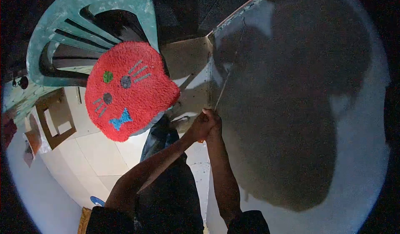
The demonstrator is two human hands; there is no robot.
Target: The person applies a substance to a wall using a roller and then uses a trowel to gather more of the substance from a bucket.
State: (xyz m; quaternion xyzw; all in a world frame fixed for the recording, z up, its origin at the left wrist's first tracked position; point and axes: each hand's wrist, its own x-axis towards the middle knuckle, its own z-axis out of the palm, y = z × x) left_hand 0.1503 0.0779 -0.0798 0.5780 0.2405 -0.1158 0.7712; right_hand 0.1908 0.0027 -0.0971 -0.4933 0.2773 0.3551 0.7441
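Near the middle of the view my left hand (199,127) and my right hand (213,119) are closed together, one against the other. A long, thin, pale rod-like thing (225,84) runs up from them and leans to the right along the wall. Just below the fingers a small orange bit (202,141) shows; the hands hide the rest of it. Both forearms reach forward from dark sleeves, the right one close along the wall.
At the upper left stands a worn green plastic chair (46,25) with a red, fluffy cat-face cushion (137,92). A pale wall (358,150) fills the right, with a large shadow on it. Light floor tiles (100,159) and a brown frame-like piece (66,127) lie at left.
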